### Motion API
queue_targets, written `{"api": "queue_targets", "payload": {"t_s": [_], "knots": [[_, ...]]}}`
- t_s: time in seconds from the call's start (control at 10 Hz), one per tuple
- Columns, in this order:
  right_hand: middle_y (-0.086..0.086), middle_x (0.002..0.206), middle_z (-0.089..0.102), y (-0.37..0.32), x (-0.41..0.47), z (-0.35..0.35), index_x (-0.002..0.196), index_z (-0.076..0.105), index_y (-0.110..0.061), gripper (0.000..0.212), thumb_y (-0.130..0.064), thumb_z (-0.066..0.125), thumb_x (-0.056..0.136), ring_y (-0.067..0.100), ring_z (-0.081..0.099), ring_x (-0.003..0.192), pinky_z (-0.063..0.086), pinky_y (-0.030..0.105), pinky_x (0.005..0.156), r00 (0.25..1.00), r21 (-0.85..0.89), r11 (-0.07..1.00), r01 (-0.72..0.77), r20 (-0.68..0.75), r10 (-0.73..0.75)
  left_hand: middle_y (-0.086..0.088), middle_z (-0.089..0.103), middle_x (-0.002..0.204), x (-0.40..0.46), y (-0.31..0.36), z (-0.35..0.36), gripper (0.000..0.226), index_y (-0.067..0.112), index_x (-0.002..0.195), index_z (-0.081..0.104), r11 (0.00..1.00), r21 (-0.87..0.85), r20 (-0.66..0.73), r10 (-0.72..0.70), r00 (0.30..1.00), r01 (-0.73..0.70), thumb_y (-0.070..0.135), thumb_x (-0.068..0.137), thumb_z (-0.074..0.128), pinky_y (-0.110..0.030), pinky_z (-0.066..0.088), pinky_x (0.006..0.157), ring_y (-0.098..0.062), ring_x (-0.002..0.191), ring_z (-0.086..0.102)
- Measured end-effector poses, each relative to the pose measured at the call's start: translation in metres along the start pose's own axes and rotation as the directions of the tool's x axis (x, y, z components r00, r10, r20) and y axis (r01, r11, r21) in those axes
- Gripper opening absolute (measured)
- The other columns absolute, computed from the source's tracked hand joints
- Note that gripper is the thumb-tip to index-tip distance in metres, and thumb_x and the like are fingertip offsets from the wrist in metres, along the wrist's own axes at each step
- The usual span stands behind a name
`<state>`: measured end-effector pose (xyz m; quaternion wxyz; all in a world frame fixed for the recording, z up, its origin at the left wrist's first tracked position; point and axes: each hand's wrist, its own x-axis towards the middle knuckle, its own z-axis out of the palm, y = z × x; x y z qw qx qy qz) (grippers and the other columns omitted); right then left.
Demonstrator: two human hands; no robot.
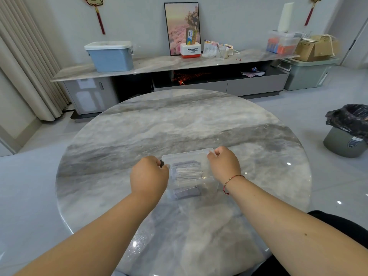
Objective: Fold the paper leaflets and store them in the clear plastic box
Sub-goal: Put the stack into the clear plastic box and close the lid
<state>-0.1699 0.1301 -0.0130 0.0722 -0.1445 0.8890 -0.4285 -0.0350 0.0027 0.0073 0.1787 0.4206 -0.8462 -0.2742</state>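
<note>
Both my forearms reach out from the bottom of the view over the round grey marble surface, meeting at the small clear plastic box that sits near the middle of it, toward my side. My left hand is curled at the box's left end, fingers bent round something dark there, probably a latch or handle, though I cannot make it out. My right hand, a red cord bracelet on its wrist, has its fingers curled over the far right corner of the rim.

Inside lies a stack of folded paper leaflets, grey and white edges showing through the walls. I judge the box light and stiff but thin-walled, slick on this glossy stone, so it should slide readily; the two ends are the sensible places to hold. The leaflets are limp and could shift if the box tips.

Whether a lid is on, I cannot tell. My fingertips are hidden behind my own knuckles.
</note>
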Motion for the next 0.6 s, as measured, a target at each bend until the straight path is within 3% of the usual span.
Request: {"api": "queue_targets", "payload": {"t_s": [0.1, 0.3, 0.4, 0.5, 0.6], "knots": [[0.007, 0.076, 0.056, 0.0, 0.002, 0.002, 0.093, 0.057, -0.002, 0.03, -0.03, 0.049, 0.093, 0.02, 0.047, 0.063, 0.034, 0.025, 0.051, 1.0, -0.006, 1.0, -0.008, -0.008, 0.008, -0.006, 0.059, 0.063, 0.0, 0.001, 0.002, 0.021, 0.008, 0.074, 0.058, 1.0, 0.004, -0.005, -0.003, 1.0, 0.003, 0.024, 0.088, 0.061, -0.024, 0.033, 0.048, -0.016, 0.054, 0.047], [0.015, 0.089, 0.065, 0.001, 0.003, -0.001, 0.097, 0.059, -0.003, 0.033, -0.033, 0.048, 0.093, 0.025, 0.054, 0.07, 0.036, 0.027, 0.056, 1.0, -0.007, 1.0, -0.006, 0.03, 0.007, -0.006, 0.063, 0.083, -0.002, -0.006, 0.013, 0.018, 0.009, 0.093, 0.058, 0.999, -0.035, -0.036, 0.04, 0.999, -0.041, 0.027, 0.093, 0.054, -0.024, 0.033, 0.048, -0.019, 0.069, 0.057], [0.014, 0.087, 0.065, 0.001, 0.005, -0.009, 0.095, 0.062, -0.003, 0.037, -0.036, 0.046, 0.094, 0.024, 0.053, 0.073, 0.038, 0.028, 0.063, 0.996, -0.001, 1.0, 0.0, 0.09, 0.0, -0.008, 0.061, 0.091, -0.005, -0.009, 0.017, 0.019, 0.01, 0.098, 0.054, 0.997, -0.054, -0.045, 0.055, 0.997, -0.057, 0.029, 0.095, 0.05, -0.021, 0.029, 0.046, -0.019, 0.069, 0.056], [0.003, 0.081, 0.06, 0.002, 0.004, -0.015, 0.103, 0.063, -0.007, 0.041, -0.042, 0.043, 0.095, 0.021, 0.055, 0.078, 0.04, 0.029, 0.07, 0.987, 0.034, 0.999, -0.015, 0.159, 0.009, -0.006, 0.06, 0.101, -0.01, -0.01, 0.018, 0.023, 0.014, 0.107, 0.051, 0.995, -0.103, -0.014, 0.008, 1.0, -0.009, 0.033, 0.098, 0.044, -0.024, 0.035, 0.05, -0.018, 0.073, 0.057], [0.013, 0.1, 0.065, -0.007, -0.001, -0.032, 0.11, 0.059, -0.002, 0.046, -0.043, 0.044, 0.094, 0.029, 0.059, 0.091, 0.045, 0.034, 0.079, 0.997, 0.033, 0.999, -0.021, 0.075, 0.018, -0.007, 0.053, 0.122, -0.017, -0.013, 0.017, 0.038, 0.012, 0.123, 0.05, 0.993, -0.116, -0.038, 0.003, 0.999, -0.008, 0.039, 0.098, 0.039, -0.031, 0.044, 0.08, -0.021, 0.103, 0.052]]}}
